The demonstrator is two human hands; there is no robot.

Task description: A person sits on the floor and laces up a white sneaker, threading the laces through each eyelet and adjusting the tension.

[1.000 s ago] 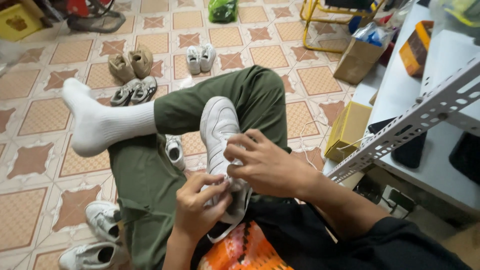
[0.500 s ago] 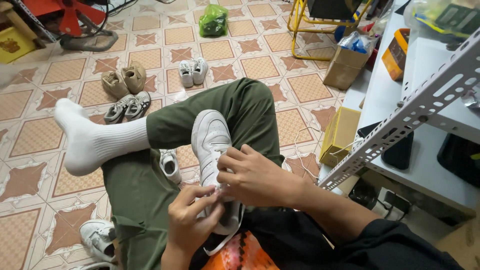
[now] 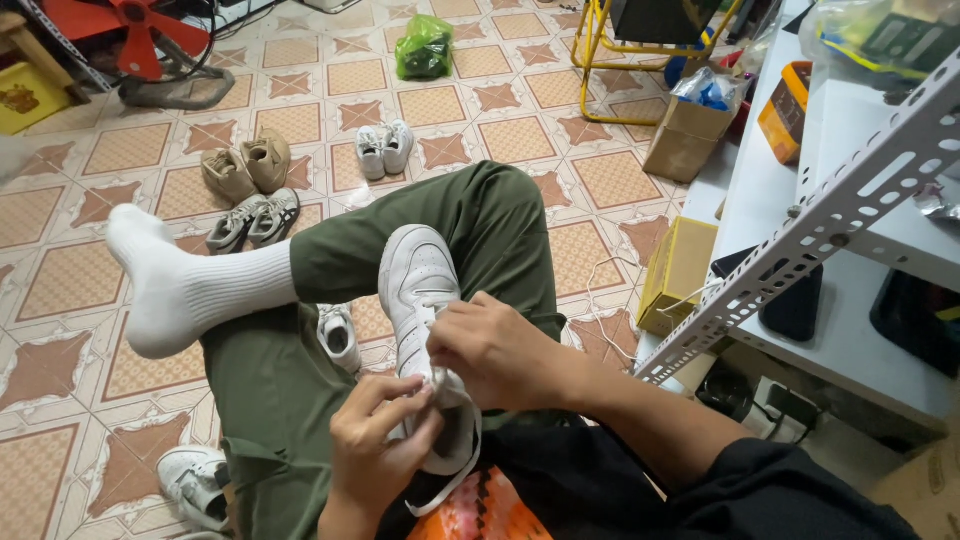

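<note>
Here the white leather low-top sneaker (image 3: 420,300) lies on the person's lap, propped against the green-trousered thigh (image 3: 480,225), its long axis running from the toe, which points away from the body toward the tiled floor (image 3: 80,270), back to the heel, which sits near the belly. Both hands meet at the near, heel-side half of the shoe, over the lacing. The right hand (image 3: 495,355) comes in from the right and lies across the tongue and eyelets, its fingers curled closed and apparently pinching a lace, though the lace itself is mostly hidden under the knuckles. The left hand (image 3: 380,440) rises from below, nearer the heel, fingers bent and thumb pressed in, closed on the sneaker's side just beside the white lace end (image 3: 440,490) that hangs down over the orange patterned cloth (image 3: 475,510). The hands are almost touching; the right is farther along the shoe toward the toe. The other leg, in a white sock (image 3: 170,280), crosses to the left. Loose pairs of shoes (image 3: 385,147) stand on the floor well apart, and a white metal shelf frame (image 3: 800,240) stands to the right.
</note>
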